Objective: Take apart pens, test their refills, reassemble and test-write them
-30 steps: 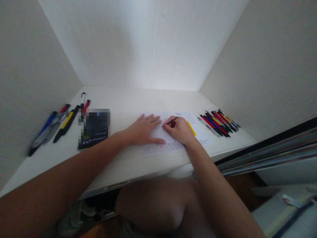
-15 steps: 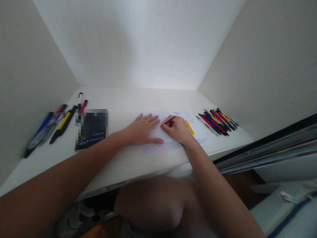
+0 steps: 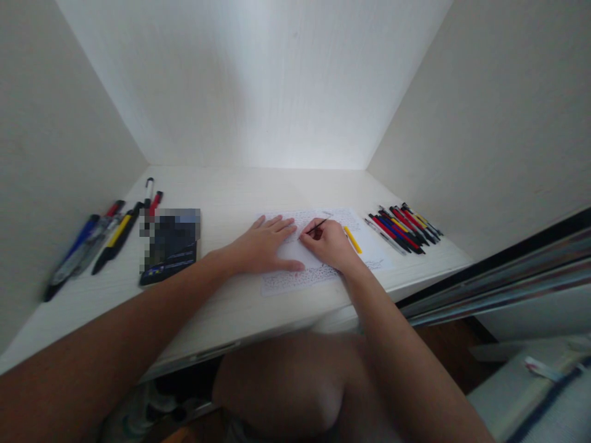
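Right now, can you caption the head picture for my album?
A pen in the right hand, the left hand spread on paper.

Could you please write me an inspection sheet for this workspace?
Surface: white desk, light wood-like grain.
Things in use: paper bearing dense handwriting; dark thin pen, tip at the paper.
Clutter: yellow stick-like object beside the right hand; phone-like device, partly pixelated; left-side pens; right-side pens in a row.
Hands: left hand lies flat on the paper, fingers spread; right grips the pen.
Cables: nothing seen.
Surroundings: pale walls on three sides.
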Motion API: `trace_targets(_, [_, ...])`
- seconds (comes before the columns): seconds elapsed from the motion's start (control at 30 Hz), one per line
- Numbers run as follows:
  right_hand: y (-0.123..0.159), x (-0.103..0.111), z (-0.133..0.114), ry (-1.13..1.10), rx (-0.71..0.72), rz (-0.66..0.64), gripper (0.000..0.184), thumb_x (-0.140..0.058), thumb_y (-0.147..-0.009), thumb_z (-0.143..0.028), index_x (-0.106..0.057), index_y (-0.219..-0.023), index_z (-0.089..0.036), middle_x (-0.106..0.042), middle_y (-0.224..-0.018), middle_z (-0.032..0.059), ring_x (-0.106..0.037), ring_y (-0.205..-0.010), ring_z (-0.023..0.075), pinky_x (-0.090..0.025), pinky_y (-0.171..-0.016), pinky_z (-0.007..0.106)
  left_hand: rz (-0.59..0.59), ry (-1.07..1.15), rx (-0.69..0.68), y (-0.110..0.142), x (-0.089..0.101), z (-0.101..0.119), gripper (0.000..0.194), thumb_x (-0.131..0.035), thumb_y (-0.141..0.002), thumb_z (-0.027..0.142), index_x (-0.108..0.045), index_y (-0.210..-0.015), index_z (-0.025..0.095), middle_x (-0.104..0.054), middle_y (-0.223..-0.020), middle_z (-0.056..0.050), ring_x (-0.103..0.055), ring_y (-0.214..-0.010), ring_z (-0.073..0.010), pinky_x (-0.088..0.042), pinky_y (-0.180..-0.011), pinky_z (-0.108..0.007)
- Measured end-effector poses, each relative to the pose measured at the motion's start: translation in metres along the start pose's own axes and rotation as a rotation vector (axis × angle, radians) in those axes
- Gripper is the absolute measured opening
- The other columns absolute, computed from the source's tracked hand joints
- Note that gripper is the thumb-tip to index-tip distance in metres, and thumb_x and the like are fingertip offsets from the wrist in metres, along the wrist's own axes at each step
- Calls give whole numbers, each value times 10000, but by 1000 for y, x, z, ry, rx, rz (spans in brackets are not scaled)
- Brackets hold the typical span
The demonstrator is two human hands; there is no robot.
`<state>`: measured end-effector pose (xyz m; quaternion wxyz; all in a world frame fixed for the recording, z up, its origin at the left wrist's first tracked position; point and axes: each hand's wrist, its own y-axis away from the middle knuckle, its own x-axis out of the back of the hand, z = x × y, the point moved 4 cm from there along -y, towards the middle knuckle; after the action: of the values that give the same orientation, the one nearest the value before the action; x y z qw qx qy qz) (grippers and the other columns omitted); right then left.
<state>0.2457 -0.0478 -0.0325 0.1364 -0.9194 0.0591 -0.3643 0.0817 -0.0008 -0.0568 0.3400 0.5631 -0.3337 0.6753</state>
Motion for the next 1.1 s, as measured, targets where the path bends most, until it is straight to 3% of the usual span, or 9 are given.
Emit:
trace_targets(0.37, [0,1,1,8,-6,-1,55,-615,-773,-192,-657,-788,-160,-653,-670,25,-587,-608,143,-411,-569,261,-9,15,1,1,2,0,1076,-349,-748,905,-255,-1550,194,-254,-1600,-144,-186,-1476,-363,-85,-1183,-550])
trace_targets(0.6, [14,12,1,-152,-39,145,87,-630,-805,-255,-629,-849,-180,-671,-771,34,-608,-664,152,-456,-637,281,-7,6,-18,2,5,2,1056,-331,-772,892,-274,-1542,173,-262,-1595,-159,-218,-1464,-368,-107,-1180,-548])
trace_targets(0.77, [46,7,-11,-303,-89,-30,99,-644,-798,-238,-566,-848,-205,-592,-720,-11,-532,-593,123,-415,-551,253,1,0,-24,2,5,1,1060,-316,-774,893,-283,-1536,158,-279,-1588,-162,-209,-1470,-361,-83,-1187,-536])
trace_targets(0.87, [61,9,-16,-276,-99,-80,109,-649,-786,-223,-550,-830,-211,-562,-699,-21,-502,-587,119,-383,-524,245,14,0,-18,1,3,-1,1061,-319,-771,894,-301,-1529,152,-275,-1589,-163,-213,-1468,-364,-77,-1185,-547])
trace_targets(1.1, [71,11,-20,-231,-124,-182,69,-664,-787,-230,-607,-815,-204,-559,-625,-25,-501,-554,121,-362,-491,238,7,11,-4,-2,-2,-7,1067,-370,-743,902,-304,-1532,185,-274,-1594,-145,-206,-1470,-366,-80,-1185,-551])
